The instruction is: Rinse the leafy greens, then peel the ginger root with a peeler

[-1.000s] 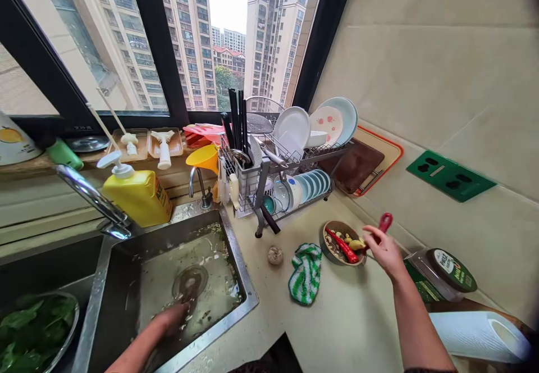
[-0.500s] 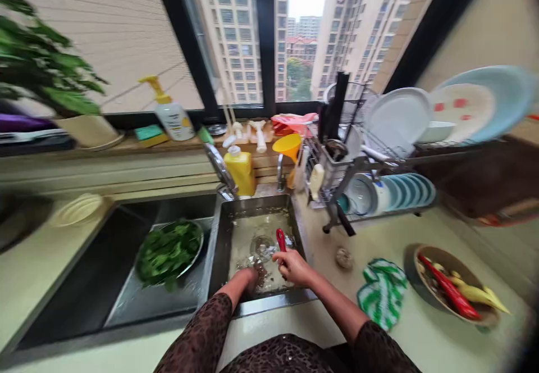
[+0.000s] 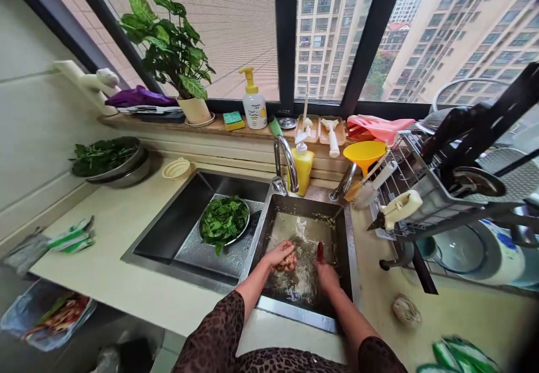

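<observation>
Both my hands are down in the right sink basin [image 3: 345,249], which holds shallow water and scraps. My left hand [image 3: 275,254] is curled over a knobby pinkish-brown lump [image 3: 289,262] that I cannot name. My right hand [image 3: 327,275] is closed round a red-handled tool [image 3: 320,250], whose handle sticks up from the fist and whose working end is hidden. The two hands are close together over the drain.
A metal bowl of greens [image 3: 223,222] sits in the left basin, under the faucet [image 3: 287,162]. A yellow bottle [image 3: 303,162], an orange funnel [image 3: 364,154] and a dish rack [image 3: 442,193] stand behind and to the right. A round lump [image 3: 406,311] and a striped cloth [image 3: 458,356] lie on the counter.
My right hand carried the red-handled tool from the bowl on the right counter into the sink, joining my left hand. The view swung left and down.
</observation>
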Available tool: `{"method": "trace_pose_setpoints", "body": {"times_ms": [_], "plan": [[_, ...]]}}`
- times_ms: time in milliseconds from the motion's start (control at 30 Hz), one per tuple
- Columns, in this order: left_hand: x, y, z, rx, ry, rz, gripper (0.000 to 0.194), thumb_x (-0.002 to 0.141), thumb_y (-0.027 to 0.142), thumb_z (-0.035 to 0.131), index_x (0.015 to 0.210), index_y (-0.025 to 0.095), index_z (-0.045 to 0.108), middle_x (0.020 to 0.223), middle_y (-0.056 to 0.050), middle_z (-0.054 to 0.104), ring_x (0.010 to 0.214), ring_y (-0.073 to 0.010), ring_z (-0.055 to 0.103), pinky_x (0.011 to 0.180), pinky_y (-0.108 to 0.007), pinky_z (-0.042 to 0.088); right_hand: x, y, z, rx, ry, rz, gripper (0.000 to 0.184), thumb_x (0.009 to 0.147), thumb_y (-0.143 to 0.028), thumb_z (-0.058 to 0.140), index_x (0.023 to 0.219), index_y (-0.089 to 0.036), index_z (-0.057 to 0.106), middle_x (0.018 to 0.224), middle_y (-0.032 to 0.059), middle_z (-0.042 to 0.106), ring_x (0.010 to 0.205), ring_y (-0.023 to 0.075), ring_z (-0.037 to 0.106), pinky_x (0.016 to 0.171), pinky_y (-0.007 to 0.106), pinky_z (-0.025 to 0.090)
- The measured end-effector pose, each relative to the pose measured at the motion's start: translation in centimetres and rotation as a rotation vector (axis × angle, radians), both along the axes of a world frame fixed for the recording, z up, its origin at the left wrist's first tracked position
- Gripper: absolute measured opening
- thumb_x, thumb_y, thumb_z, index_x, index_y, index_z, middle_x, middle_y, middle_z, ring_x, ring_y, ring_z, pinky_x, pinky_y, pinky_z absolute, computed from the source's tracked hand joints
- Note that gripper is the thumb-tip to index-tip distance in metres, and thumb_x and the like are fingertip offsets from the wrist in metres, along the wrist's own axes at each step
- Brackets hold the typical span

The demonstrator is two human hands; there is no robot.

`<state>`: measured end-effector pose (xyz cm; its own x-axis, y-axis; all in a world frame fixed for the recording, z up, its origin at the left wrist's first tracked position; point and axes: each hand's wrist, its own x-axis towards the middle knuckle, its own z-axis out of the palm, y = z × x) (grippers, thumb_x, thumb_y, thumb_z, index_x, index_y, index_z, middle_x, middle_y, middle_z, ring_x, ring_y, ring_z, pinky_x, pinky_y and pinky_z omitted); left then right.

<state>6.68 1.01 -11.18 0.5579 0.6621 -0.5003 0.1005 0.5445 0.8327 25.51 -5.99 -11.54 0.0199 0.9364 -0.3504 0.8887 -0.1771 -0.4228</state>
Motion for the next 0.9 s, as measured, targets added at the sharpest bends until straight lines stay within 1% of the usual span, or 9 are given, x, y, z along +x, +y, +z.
{"method": "trace_pose_setpoints", "body": {"times_ms": [100,200,300,433,500,600,700,767,900], "plan": [[0.1,-0.3,1.9,-0.146,-0.341,0.189,0.046,0.065,0.039,0.071,0.097,0.021,0.044,0.094,-0.005,0.062,0.071,-0.015,0.063,0.059,-0.029,0.05,0.6,0.6,0.2,-0.03,0.139,0.055,0.032,0.067,-0.015,0.059,0.097,-0.022,0.065,0.078,0.0046,0.067,0.069,0.0178,0.062,0.062,0.026,0.043],[-0.1,-1.6,3.2,-0.256,-0.503,0.284,0.039,0.068,0.033,0.07,0.097,0.02,0.046,0.109,-0.007,0.057,0.087,-0.018,0.061,0.068,-0.038,0.052,1.1,1.0,1.6,0.068,0.56,-0.107,0.039,0.078,-0.03,0.051,0.115,-0.02,0.052,0.078,0.0023,0.064,0.072,0.0164,0.059,0.062,0.026,0.044],[0.4,-3.0,3.5,-0.337,-0.486,0.385,0.035,0.074,0.038,0.064,0.098,0.02,0.047,0.097,-0.004,0.06,0.075,-0.013,0.061,0.066,-0.035,0.053,1.5,1.2,4.0,0.076,0.953,-0.294,0.046,0.073,-0.045,0.057,0.111,-0.02,0.052,0.072,0.0,0.058,0.064,0.0152,0.055,0.055,0.024,0.043],[1.8,-4.2,4.0,-0.371,-0.296,0.451,0.039,0.075,0.048,0.058,0.097,0.019,0.045,0.066,0.002,0.057,0.044,-0.0077,0.052,0.043,-0.021,0.045,1.0,1.3,7.6,0.115,1.166,-0.393,0.037,0.073,-0.049,0.058,0.098,-0.022,0.053,0.066,-0.0032,0.051,0.054,0.0108,0.048,0.048,0.021,0.038],[2.3,-4.6,5.0,-0.339,-0.297,0.398,0.042,0.074,0.048,0.059,0.1,0.018,0.044,0.068,0.001,0.058,0.044,-0.0088,0.053,0.041,-0.019,0.042,0.5,1.3,9.1,0.172,1.116,-0.357,0.032,0.074,-0.049,0.057,0.09,-0.021,0.054,0.058,-0.0055,0.045,0.048,0.009,0.041,0.044,0.02,0.033],[2.3,-5.3,7.0,-0.226,-0.383,0.277,0.055,0.063,0.029,0.071,0.108,0.019,0.042,0.076,0.0,0.059,0.05,-0.008,0.055,0.045,-0.018,0.043,-0.1,1.0,10.8,0.274,0.966,-0.328,0.03,0.074,-0.048,0.057,0.081,-0.019,0.054,0.05,-0.0073,0.038,0.042,0.0075,0.032,0.039,0.02,0.027],[1.9,-5.9,8.6,-0.081,-0.31,0.144,0.066,0.056,0.016,0.071,0.115,0.016,0.041,0.068,0.003,0.056,0.042,-0.0057,0.048,0.04,-0.016,0.036,-0.7,0.5,12.0,0.403,0.864,-0.304,0.029,0.076,-0.047,0.053,0.082,-0.018,0.055,0.054,-0.0055,0.044,0.045,0.0086,0.037,0.043,0.02,0.031],[1.7,-6.2,9.2,0.013,-0.216,0.078,0.057,0.055,0.014,0.069,0.107,0.013,0.047,0.061,0.005,0.053,0.037,-0.0043,0.043,0.035,-0.016,0.031,-1.2,0.1,12.7,0.478,0.755,-0.214,0.027,0.077,-0.045,0.053,0.08,-0.018,0.057,0.061,-0.0027,0.052,0.052,0.0104,0.044,0.05,0.021,0.037],[1.9,-6.8,10.2,0.102,-0.139,0.089,0.031,0.052,0.01,0.063,0.081,0.013,0.052,0.052,0.008,0.045,0.035,-0.0024,0.035,0.033,-0.015,0.025,-2.7,-0.8,13.6,0.545,0.507,0.01,0.021,0.081,-0.039,0.052,0.082,-0.019,0.06,0.071,0.0009,0.059,0.064,0.013,0.051,0.06,0.022,0.039]]}}
